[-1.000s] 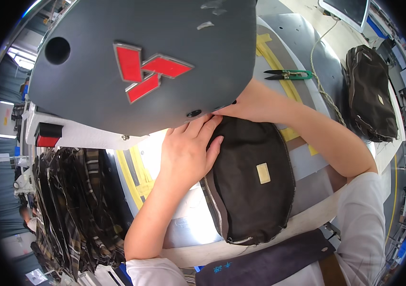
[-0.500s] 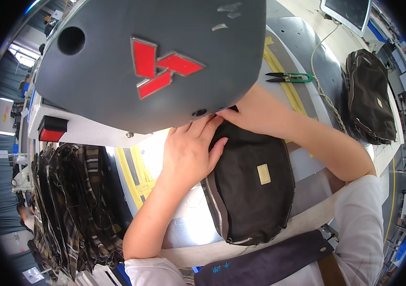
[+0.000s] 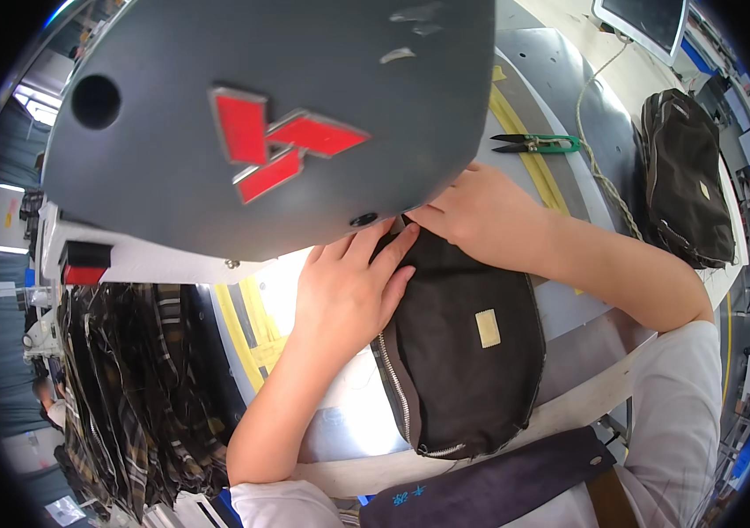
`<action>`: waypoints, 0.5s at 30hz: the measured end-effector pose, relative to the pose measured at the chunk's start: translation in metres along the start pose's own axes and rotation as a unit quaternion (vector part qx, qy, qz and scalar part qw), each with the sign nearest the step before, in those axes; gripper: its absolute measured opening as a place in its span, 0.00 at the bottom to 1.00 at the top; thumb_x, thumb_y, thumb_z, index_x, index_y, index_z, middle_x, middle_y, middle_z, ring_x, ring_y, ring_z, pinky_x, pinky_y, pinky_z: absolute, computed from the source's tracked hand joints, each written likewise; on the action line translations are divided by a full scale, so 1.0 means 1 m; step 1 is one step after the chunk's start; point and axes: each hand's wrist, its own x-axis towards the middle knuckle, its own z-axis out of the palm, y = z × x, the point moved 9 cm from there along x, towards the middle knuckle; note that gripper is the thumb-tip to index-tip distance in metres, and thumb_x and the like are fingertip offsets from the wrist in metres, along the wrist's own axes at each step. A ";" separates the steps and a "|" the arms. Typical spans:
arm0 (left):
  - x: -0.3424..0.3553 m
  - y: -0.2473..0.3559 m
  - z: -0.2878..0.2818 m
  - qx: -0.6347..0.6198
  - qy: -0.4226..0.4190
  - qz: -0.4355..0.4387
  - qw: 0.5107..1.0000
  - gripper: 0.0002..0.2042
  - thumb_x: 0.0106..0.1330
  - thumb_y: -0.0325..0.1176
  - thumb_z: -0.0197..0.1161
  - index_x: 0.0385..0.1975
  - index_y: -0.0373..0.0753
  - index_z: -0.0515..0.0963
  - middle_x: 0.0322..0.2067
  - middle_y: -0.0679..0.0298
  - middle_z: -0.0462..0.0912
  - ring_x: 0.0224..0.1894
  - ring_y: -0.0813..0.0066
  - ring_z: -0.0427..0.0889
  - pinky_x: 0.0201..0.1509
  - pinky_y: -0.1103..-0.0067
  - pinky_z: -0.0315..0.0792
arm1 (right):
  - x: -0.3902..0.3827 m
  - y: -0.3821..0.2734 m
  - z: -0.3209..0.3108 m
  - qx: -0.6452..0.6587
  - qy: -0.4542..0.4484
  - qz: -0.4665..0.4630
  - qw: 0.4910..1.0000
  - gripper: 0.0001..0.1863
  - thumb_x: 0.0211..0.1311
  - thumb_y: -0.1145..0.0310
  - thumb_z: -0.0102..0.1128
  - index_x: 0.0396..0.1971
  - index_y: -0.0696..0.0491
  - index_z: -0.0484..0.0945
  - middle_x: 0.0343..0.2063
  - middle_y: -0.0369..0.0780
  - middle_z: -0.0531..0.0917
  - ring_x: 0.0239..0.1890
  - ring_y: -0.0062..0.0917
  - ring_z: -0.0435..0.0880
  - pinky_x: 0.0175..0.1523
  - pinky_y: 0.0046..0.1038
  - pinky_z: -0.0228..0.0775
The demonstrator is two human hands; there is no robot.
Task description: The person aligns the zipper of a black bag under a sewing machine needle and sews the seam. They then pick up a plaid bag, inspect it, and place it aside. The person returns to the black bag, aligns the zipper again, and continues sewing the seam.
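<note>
A dark brown fabric pouch (image 3: 459, 370) with a pale label patch and a metal zipper along its left edge lies on the work plate. Its far end runs under the grey head of a sewing machine (image 3: 164, 167), which hides the needle area. My left hand (image 3: 340, 290) lies on the pouch's upper left edge, fingers stretched and slightly apart, their tips beside the machine head. Closed at the pouch's far end, my right hand (image 3: 489, 216) has bent fingers on the fabric; the machine head covers part of them.
Green-handled thread snips (image 3: 538, 143) lie beyond my right hand, near a twisted cord (image 3: 608, 189). Another dark pouch (image 3: 687, 176) rests at the right. Dark and plaid fabric pieces (image 3: 137, 387) are heaped at the left. A screen (image 3: 643, 26) stands at the far right.
The machine head appears slightly further left and lower in view. My right hand has shifted a little, its fingers now bent over the pouch's far end. The pouch has barely moved.
</note>
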 end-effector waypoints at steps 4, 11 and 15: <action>0.001 0.002 0.001 0.011 -0.012 0.001 1.000 0.18 0.52 0.32 0.67 0.45 0.45 0.81 0.47 0.63 0.78 0.45 0.62 0.77 0.50 0.70 0.72 | -0.002 -0.002 0.004 0.000 -0.017 0.007 1.000 0.06 0.44 0.70 0.59 0.25 0.55 0.79 0.32 0.36 0.76 0.37 0.26 0.75 0.40 0.25 0.73; -0.001 -0.008 0.000 -0.033 0.022 -0.024 0.999 0.17 0.55 0.28 0.64 0.47 0.42 0.78 0.42 0.63 0.81 0.37 0.63 0.81 0.43 0.72 0.74 | -0.006 -0.002 0.008 0.001 -0.019 0.006 1.000 0.05 0.45 0.70 0.59 0.23 0.54 0.80 0.32 0.35 0.76 0.37 0.25 0.75 0.38 0.24 0.72; 0.004 -0.012 0.000 -0.059 0.037 -0.046 0.996 0.14 0.55 0.22 0.62 0.43 0.39 0.79 0.39 0.61 0.83 0.37 0.61 0.81 0.41 0.72 0.74 | -0.007 -0.002 0.010 0.001 -0.036 0.008 0.999 0.07 0.45 0.70 0.58 0.26 0.55 0.80 0.30 0.34 0.75 0.35 0.24 0.74 0.37 0.24 0.70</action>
